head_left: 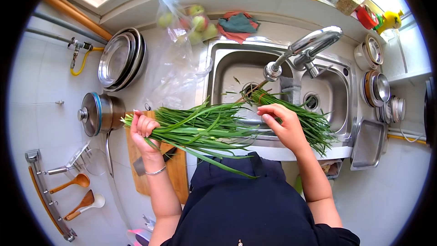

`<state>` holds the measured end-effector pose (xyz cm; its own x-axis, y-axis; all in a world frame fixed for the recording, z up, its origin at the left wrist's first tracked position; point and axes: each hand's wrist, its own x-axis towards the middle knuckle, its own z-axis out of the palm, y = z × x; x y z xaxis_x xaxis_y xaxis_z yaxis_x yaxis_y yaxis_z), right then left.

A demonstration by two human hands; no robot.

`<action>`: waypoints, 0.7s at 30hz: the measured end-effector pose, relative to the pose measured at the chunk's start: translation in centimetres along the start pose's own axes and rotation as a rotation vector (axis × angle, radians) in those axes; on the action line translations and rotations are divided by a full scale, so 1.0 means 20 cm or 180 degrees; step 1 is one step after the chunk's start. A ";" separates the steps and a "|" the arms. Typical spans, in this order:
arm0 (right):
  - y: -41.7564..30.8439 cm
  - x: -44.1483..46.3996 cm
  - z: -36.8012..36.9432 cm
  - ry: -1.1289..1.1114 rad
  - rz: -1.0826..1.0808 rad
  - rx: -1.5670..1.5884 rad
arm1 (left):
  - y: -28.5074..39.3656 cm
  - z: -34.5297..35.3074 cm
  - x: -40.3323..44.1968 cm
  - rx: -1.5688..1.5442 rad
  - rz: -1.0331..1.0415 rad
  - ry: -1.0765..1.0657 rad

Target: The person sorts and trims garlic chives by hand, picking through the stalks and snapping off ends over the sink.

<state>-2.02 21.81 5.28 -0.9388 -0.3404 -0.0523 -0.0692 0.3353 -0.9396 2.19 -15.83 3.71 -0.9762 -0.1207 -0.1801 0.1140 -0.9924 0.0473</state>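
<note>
Chives (195,130): one loose bunch, long, flat, limp green blades with pale ends; in the left hand (144,130), just left of the sink (231,70), tips reaching to its front edge.
Left fingers: curled tight around the pale ends.
Right hand (287,125): before the sink, fingers bent, thumb near forefinger; whether a strand is pinched, cannot tell.
Second bunch (314,125): same greens, densely gathered; lying across the front of the sink, tips over its edge.
Progress, as judged: handling of the held bunch under way, the second bunch waiting or set aside, which is unclear; a few scraps (236,80) in the sink; no chopped pieces visible, so cutting appears not begun.
Sink: brushed steel, two rounded basins.
Tap (318,38): shiny, curved metal, over the sink.
Board (180,175): smooth, light wood, left of the sink; dark knife (169,154) on it.
Bag (175,73): clear, crinkled plastic, left of the sink; round apples (199,23) at its far end.
Cloths (239,25): red and teal, rumpled, behind the sink.
</note>
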 end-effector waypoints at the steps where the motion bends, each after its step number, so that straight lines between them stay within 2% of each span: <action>1: -0.01 0.02 0.00 0.0011 -0.0072 -0.0080 | 0.01 0.00 -0.01 -0.0018 0.0049 -0.0011; 7: -0.16 0.12 0.10 -0.0136 -0.0380 -0.0046 | 0.03 0.03 -0.07 0.0043 0.0124 -0.0291; 10: -0.27 0.14 0.18 -0.0391 -0.0803 -0.0136 | 0.04 0.05 -0.10 0.0074 0.0186 -0.0443; 14: -0.41 0.12 0.23 -0.0814 -0.0604 -0.0155 | 0.04 0.07 -0.11 -0.0053 0.0317 -0.0396; 16: -0.42 0.11 0.24 -0.1006 -0.1003 -0.0548 | 0.04 0.06 -0.11 -0.0088 0.0328 -0.0406; 21: -0.48 0.09 0.32 -0.1068 -0.0986 -0.0826 | 0.02 0.06 -0.10 0.0017 0.0297 -0.0385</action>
<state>-0.81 12.32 11.94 -0.7042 -0.7066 0.0693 -0.4478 0.3663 -0.8157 4.06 -16.01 5.19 -0.9766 -0.2080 -0.0551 0.2045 -0.9768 0.0634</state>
